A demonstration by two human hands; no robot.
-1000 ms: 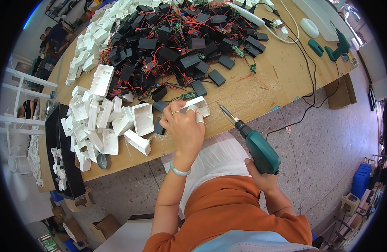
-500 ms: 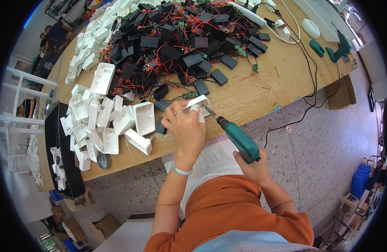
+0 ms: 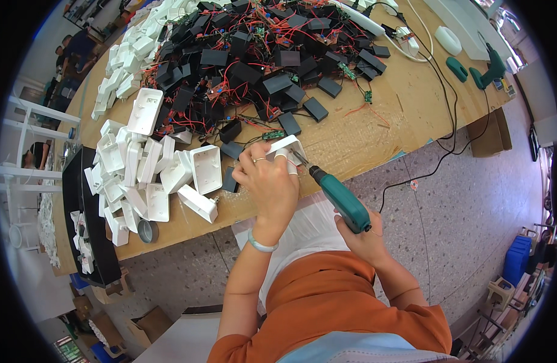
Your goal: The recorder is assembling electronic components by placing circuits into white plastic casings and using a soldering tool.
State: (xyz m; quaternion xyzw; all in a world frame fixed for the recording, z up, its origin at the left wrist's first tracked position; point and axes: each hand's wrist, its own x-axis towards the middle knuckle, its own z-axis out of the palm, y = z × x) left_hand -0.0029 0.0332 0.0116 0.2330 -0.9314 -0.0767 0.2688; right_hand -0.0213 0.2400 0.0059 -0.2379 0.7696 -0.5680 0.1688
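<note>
My left hand (image 3: 269, 184) grips a small white plastic housing (image 3: 285, 143) at the table's near edge; white coverings show on some of its fingers. In my right hand (image 3: 362, 237) is a green electric screwdriver (image 3: 345, 202), its tip pointing up and left into the housing's open side. Whether the tip touches a screw is too small to tell. Left of my left hand lies a pile of white open housings (image 3: 146, 166). Beyond it spreads a big heap of black boxes (image 3: 278, 85) with red wires and small circuit boards.
A small grey round tin (image 3: 148, 231) stands at the near table edge. At the far right are another green power tool (image 3: 489, 74), a white bottle (image 3: 448, 41) and a black cable (image 3: 454, 109) that hangs over the edge. A cardboard box (image 3: 490, 134) sits below.
The housing and the screwdriver have shifted very slightly, with the tip still at the housing. Both hands keep their grip.
</note>
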